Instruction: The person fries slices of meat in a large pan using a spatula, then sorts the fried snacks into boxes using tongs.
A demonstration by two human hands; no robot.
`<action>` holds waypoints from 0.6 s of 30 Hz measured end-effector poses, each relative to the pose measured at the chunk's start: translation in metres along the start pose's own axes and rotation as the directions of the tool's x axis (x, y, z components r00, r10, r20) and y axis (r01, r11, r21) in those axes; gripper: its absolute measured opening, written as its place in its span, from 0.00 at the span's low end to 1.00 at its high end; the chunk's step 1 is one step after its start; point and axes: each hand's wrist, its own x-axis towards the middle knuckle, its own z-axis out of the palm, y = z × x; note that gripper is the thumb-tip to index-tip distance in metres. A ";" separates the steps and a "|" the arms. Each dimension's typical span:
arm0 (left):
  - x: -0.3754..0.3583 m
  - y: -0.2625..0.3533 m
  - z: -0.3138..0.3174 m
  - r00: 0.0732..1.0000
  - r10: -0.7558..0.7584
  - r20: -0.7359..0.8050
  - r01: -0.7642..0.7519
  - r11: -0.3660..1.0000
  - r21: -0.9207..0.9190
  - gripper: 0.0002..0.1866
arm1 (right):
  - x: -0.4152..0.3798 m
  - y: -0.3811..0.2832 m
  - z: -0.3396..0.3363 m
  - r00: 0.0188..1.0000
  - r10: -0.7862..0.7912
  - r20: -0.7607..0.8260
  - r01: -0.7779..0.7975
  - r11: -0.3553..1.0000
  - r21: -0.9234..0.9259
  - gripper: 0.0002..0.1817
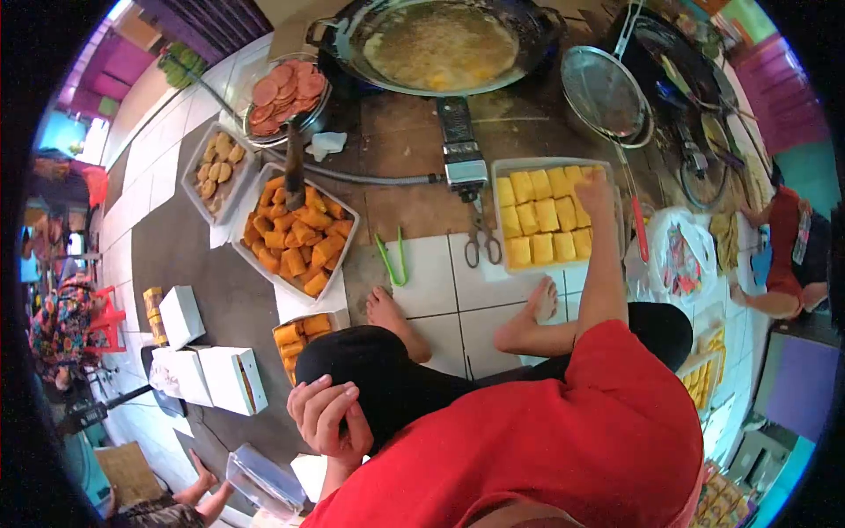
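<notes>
My right hand (595, 189) reaches over the back right of a clear plastic container (616, 231) with rows of yellow rolls (546, 214). Its fingers are drawn together, low over the rolls; what is between them cannot be made out. Near my knee, my left hand (333, 418) is raised, its fingers curled toward the palm with nothing visible in them. Scissors (482, 245) lie on the tiles left of the container, and green tongs (391, 257) lie farther left. A second container (345, 255) holds browned fried rolls (299, 238).
A wide wok of bubbling oil (440, 44) stands at the back. Right of it are a strainer (606, 92) with a red handle and a dark pan (673, 53). Sliced meat (286, 92), white boxes (233, 378) and a plastic bag (685, 255) lie around. Another person (783, 255) sits at right.
</notes>
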 end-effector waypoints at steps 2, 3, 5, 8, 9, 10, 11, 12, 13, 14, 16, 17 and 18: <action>-0.001 -0.002 0.000 1.000 -0.018 -0.002 0.018 1.000 0.003 0.03 | 0.039 -0.059 -0.007 0.948 -0.278 -0.156 0.311 0.912 0.266 0.23; 0.000 -0.003 -0.002 1.000 -0.025 0.004 0.025 1.000 0.006 0.03 | 0.068 -0.086 -0.004 0.870 -0.429 -0.243 0.485 0.836 0.258 0.22; 0.002 -0.005 -0.003 0.999 -0.037 0.006 0.037 0.999 0.008 0.03 | 0.089 -0.175 -0.028 0.933 -0.335 -0.130 0.359 0.886 0.294 0.21; 0.002 -0.007 -0.003 0.998 -0.057 -0.005 0.057 0.998 0.009 0.03 | 0.150 -0.233 -0.011 0.957 -0.289 -0.030 0.290 0.954 0.071 0.17; 0.002 -0.008 -0.004 0.998 -0.065 -0.006 0.065 0.998 0.008 0.03 | 0.167 -0.246 -0.006 0.975 -0.220 0.028 0.220 0.975 -0.033 0.16; 0.003 -0.009 -0.004 0.997 -0.072 -0.004 0.072 0.997 0.008 0.03 | 0.177 -0.254 -0.001 0.987 -0.139 0.078 0.149 0.979 -0.142 0.15; 0.004 -0.010 -0.004 0.997 -0.077 -0.008 0.077 0.997 0.014 0.03 | 0.183 -0.255 0.002 0.993 -0.109 0.051 0.116 0.980 -0.159 0.15; 0.004 -0.011 -0.003 0.997 -0.083 -0.008 0.083 0.996 0.018 0.03 | 0.187 -0.252 0.002 0.997 -0.076 0.025 0.079 0.981 -0.176 0.16; 0.005 -0.012 -0.004 0.996 -0.088 -0.002 0.088 0.996 0.022 0.03 | 0.186 -0.241 0.004 0.988 -0.132 -0.082 0.120 0.983 -0.141 0.15; 0.005 -0.013 -0.005 0.997 -0.082 -0.004 0.082 0.996 0.031 0.03 | 0.185 -0.231 0.006 0.964 -0.186 -0.187 0.167 0.979 -0.115 0.13; 0.005 -0.016 -0.003 0.998 -0.067 0.003 0.067 0.997 0.038 0.03 | 0.158 -0.197 0.002 0.734 -0.387 -0.558 0.434 0.899 -0.053 0.12; 0.004 -0.017 -0.003 0.998 -0.058 -0.005 0.058 0.998 0.028 0.03 | 0.134 -0.175 -0.001 0.783 -0.377 -0.495 0.423 0.906 -0.020 0.12; 0.003 -0.020 0.000 0.999 -0.046 -0.018 0.047 0.999 0.016 0.03 | 0.100 -0.156 -0.012 0.824 -0.363 -0.434 0.409 0.912 0.013 0.12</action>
